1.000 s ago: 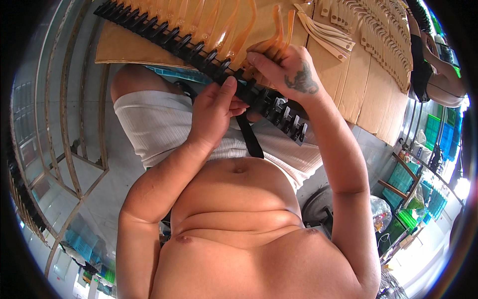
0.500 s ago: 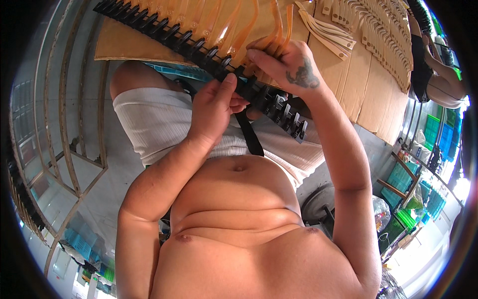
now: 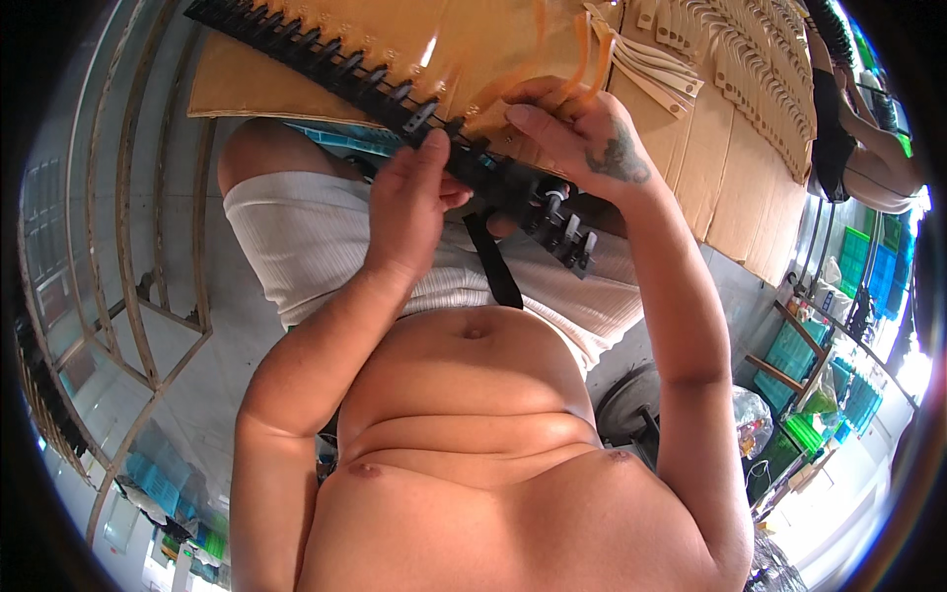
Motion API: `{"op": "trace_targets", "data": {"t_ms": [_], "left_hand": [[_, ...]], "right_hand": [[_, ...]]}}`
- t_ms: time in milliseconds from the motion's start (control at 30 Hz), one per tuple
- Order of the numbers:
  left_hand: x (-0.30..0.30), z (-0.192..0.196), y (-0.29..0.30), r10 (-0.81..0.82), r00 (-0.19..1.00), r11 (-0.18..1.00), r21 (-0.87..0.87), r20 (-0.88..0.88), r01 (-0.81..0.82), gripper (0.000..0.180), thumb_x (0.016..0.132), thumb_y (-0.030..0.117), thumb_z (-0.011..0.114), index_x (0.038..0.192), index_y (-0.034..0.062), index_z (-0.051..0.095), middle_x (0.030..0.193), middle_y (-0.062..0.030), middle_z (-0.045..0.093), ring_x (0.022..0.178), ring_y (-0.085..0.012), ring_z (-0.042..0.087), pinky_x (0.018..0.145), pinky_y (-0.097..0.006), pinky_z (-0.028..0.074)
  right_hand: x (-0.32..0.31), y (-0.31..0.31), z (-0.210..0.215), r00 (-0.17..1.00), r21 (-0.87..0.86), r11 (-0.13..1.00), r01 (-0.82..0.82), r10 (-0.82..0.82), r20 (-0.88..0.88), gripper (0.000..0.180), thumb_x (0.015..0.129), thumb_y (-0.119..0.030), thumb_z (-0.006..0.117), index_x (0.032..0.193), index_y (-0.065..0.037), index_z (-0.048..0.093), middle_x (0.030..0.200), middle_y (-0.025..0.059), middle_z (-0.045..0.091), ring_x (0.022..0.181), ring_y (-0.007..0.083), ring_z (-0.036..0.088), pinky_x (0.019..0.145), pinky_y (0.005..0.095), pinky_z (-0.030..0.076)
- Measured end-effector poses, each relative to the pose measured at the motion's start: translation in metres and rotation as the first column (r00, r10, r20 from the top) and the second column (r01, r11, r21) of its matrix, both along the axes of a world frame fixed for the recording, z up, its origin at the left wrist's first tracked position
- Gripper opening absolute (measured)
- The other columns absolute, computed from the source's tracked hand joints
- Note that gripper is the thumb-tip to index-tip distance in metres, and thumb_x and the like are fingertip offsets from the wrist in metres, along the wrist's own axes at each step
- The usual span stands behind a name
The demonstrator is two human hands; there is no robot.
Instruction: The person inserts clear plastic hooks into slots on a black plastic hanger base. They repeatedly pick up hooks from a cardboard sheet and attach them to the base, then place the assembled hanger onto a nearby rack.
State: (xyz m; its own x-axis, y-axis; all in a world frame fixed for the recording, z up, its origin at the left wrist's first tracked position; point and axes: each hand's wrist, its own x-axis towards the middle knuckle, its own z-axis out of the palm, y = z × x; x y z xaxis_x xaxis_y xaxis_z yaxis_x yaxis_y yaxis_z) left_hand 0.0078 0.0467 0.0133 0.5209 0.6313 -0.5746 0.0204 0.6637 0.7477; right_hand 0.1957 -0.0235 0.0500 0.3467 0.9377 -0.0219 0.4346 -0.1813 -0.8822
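Observation:
A long black clip rack slants from the upper left down to above my lap. My left hand pinches its lower edge near the middle, thumb on top. Translucent orange eyeglass temples stick out from its upper clips, partly smeared by motion. My right hand, closed beside the rack, holds several loose orange eyeglass temples that rise between its fingers. Its fingertips are blurred, so I cannot tell whether one temple touches a clip. Clips at the lower right end hold no temples.
Cardboard covers the work surface. Beige temples lie in a loose fan right of my right hand, and in dense rows farther right. A person is at the far right edge. A metal frame stands at left.
The rack and my left hand have shifted slightly up and left. My right hand has moved a little to the right with its temples, which now lean differently.

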Motion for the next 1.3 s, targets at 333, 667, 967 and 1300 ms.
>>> {"op": "trace_targets", "data": {"t_ms": [333, 667, 967, 1300], "left_hand": [[0.0, 0.002, 0.004, 0.013, 1.0, 0.999, -0.041, -0.01, -0.014, 0.037, 0.092, 0.043, 0.057, 0.091, 0.0062, 0.057, 0.074, -0.0044, 0.062, 0.066, -0.014, 0.062, 0.063, -0.027, 0.051], [0.0, 0.007, 0.006, 0.036, 0.999, 0.996, -0.078, 0.034, -0.034, 0.028, 0.093, 0.036, 0.059, 0.089, 0.0084, 0.057, 0.072, -0.0012, 0.062, 0.061, -0.0092, 0.059, 0.057, -0.023, 0.049], [-0.002, 0.005, 0.007, -0.058, 0.998, 0.997, -0.044, 0.017, 0.059, 0.039, 0.092, 0.047, 0.056, 0.09, 0.0081, 0.057, 0.075, -0.0039, 0.063, 0.063, -0.0127, 0.061, 0.056, -0.024, 0.047], [-0.002, 0.008, -0.003, -0.1, 0.995, 0.995, -0.001, -0.007, 0.1, 0.036, 0.092, 0.045, 0.057, 0.09, 0.0096, 0.055, 0.073, -0.0035, 0.063, 0.065, -0.0146, 0.064, 0.055, -0.024, 0.046]], "right_hand": [[-0.028, 0.021, -0.001, 0.996, 0.131, 0.99, 0.061, -0.07, 0.062, 0.02, 0.086, -0.02, 0.064, 0.092, -0.001, 0.067, 0.071, 0.0126, 0.067, 0.064, 0.03, 0.065, 0.059, 0.0331, 0.05], [-0.025, 0.033, -0.006, 0.998, 0.016, 0.998, 0.056, -0.055, -0.015, 0.022, 0.087, -0.024, 0.062, 0.09, -0.003, 0.067, 0.07, 0.0121, 0.067, 0.064, 0.0282, 0.066, 0.059, 0.0337, 0.051], [-0.014, 0.014, -0.005, 0.995, 0.044, 0.994, 0.099, -0.099, 0.002, 0.025, 0.084, -0.023, 0.068, 0.095, 0.0, 0.068, 0.076, 0.014, 0.069, 0.067, 0.0214, 0.068, 0.064, 0.0303, 0.052], [-0.021, 0.018, 0.001, 0.986, 0.03, 0.994, 0.105, -0.1, -0.135, 0.023, 0.084, -0.023, 0.067, 0.091, -0.001, 0.07, 0.07, 0.0096, 0.069, 0.062, 0.0163, 0.067, 0.06, 0.0276, 0.051]]}}
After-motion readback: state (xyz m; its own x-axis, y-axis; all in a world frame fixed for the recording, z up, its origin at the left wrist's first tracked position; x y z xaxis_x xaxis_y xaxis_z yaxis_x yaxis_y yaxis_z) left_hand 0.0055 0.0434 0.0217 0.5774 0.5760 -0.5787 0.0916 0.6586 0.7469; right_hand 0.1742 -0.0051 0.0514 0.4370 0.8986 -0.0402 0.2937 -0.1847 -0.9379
